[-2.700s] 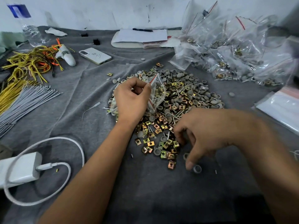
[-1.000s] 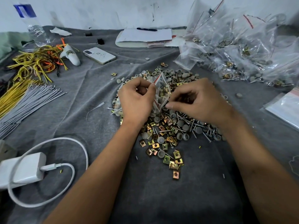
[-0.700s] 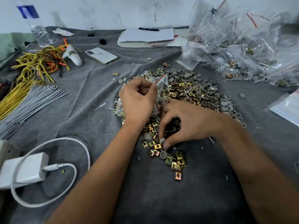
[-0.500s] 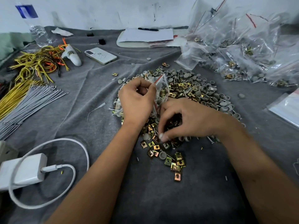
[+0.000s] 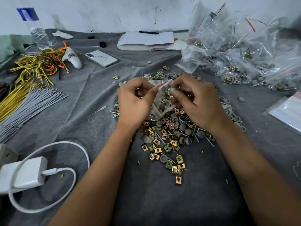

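The bench (image 5: 91, 101), draped in grey cloth, carries a loose pile of clips, caps and screws (image 5: 169, 136) at its middle. Over the pile's far part, the left hand (image 5: 135, 103) pinches the red-striped lip of a small clear bag (image 5: 160, 97), its mouth turned toward the right hand (image 5: 201, 103). The right fingers (image 5: 177, 96) pinch a small pale piece (image 5: 172, 90) at that mouth. Best to spread the lip wide, push the piece well inside before letting go, and tilt the bag so its contents cannot spill back.
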Motion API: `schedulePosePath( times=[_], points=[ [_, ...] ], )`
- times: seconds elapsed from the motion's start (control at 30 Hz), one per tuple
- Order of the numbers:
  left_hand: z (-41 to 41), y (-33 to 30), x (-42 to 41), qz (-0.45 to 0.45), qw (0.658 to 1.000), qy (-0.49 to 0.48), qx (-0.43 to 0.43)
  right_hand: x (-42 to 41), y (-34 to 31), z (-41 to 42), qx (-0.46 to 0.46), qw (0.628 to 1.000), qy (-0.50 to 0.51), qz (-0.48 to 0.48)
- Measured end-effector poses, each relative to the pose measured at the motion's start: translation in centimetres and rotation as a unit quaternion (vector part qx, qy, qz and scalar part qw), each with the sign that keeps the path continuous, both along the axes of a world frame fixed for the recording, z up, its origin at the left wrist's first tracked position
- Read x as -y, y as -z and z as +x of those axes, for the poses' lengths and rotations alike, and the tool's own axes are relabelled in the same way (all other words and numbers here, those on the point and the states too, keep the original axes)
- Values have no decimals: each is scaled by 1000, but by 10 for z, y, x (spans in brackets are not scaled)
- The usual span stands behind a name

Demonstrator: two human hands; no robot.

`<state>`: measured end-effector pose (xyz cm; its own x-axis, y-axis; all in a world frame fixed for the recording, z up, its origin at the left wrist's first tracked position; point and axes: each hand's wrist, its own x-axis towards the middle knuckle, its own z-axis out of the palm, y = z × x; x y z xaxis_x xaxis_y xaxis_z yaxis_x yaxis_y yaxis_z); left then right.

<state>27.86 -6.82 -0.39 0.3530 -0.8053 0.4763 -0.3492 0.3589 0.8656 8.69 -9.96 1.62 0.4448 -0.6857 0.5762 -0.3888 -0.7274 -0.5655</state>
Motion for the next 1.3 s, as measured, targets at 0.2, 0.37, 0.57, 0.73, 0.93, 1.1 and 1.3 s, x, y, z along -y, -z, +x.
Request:
schedulePosePath(
  times=[0.2,0.37,0.57,0.73,0.93,1.1,1.3],
  points=[
    [6,2,2,-35,998,-40,15,-2,-1,0,-91,995,25,-40],
    [-2,2,0,-4,1000,2,25,-3,-1,2,-97,994,35,-43],
    [-11,2,0,47,997,58,-11,0,0,0,-46,998,40,24],
    [-7,1,4,55,996,32,-67,1,0,0,-14,998,23,53],
    [1,0,8,77,974,6,-215,-2,0,0,42,998,3,46],
    [5,-1,9,96,959,4,-267,0,-4,-7,-16,999,-24,24],
    [3,-3,5,98,977,5,-187,6,-14,-29,-233,934,-172,209]
  ],
)
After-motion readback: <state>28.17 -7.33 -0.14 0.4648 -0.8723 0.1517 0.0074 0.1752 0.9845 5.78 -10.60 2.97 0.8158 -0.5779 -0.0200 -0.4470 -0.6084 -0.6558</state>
